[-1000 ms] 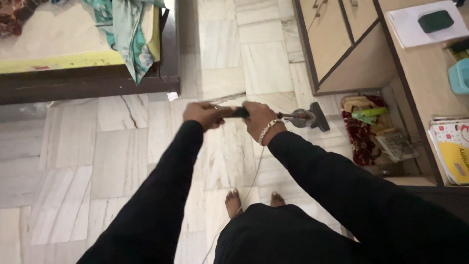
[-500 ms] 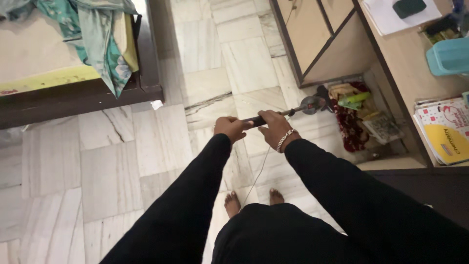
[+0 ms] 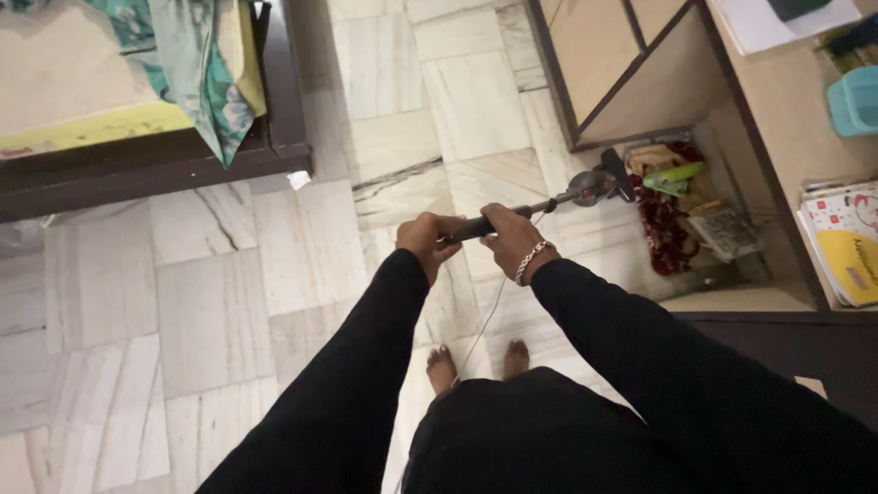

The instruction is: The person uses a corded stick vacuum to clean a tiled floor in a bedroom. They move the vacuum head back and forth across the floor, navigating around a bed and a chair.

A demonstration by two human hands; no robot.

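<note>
Head view looks down on a pale marble floor of veined slabs that fills most of the frame, with the person's two bare feet near the bottom centre. At the upper left stands a bed with a dark wooden frame, a yellow-edged mattress and a teal patterned cloth hanging over its corner. Along the right runs a light wooden desk with cupboard doors at its far end and an open space beneath, where a dark red cloth, a green object and some papers lie on the floor. On the desk top sit a light blue container, a white sheet at the upper edge and a stack of books with a yellow cover near the right border. Both arms in black sleeves reach forward from the bottom. A stick vacuum cleaner lies slanted between the hands and the desk, its grey motor part and dark nozzle close to the red cloth under the desk, its thin cord trailing down toward the feet. The left hand is clenched around the end of the black handle, and the right hand, with a silver bracelet on its wrist, grips the same handle just ahead of it
</note>
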